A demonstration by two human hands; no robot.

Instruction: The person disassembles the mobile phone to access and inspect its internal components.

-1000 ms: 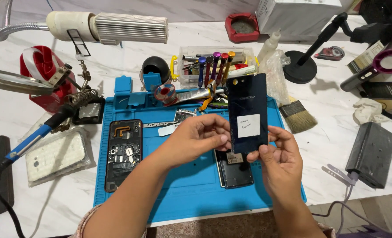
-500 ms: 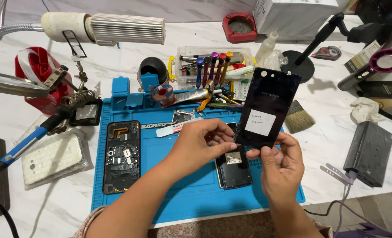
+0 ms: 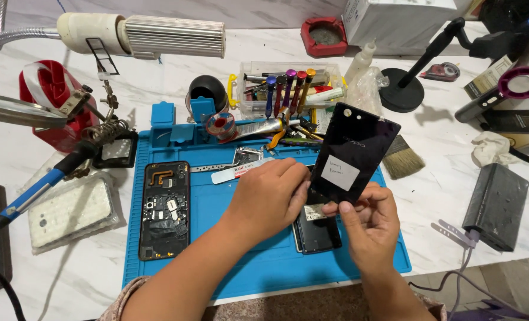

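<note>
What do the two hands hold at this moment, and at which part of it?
Both hands hold the dark phone back cover, tilted up above the blue mat. The left hand and the right hand grip its lower edge with their fingers.

Left hand [image 3: 270, 199] curled palm-down — right hand [image 3: 368, 223] pinching, fingers up.

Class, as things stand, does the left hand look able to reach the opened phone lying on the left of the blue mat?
Probably yes: the left hand sits near the opened phone, only bare mat between, though its fingers now pinch the back cover.
</note>
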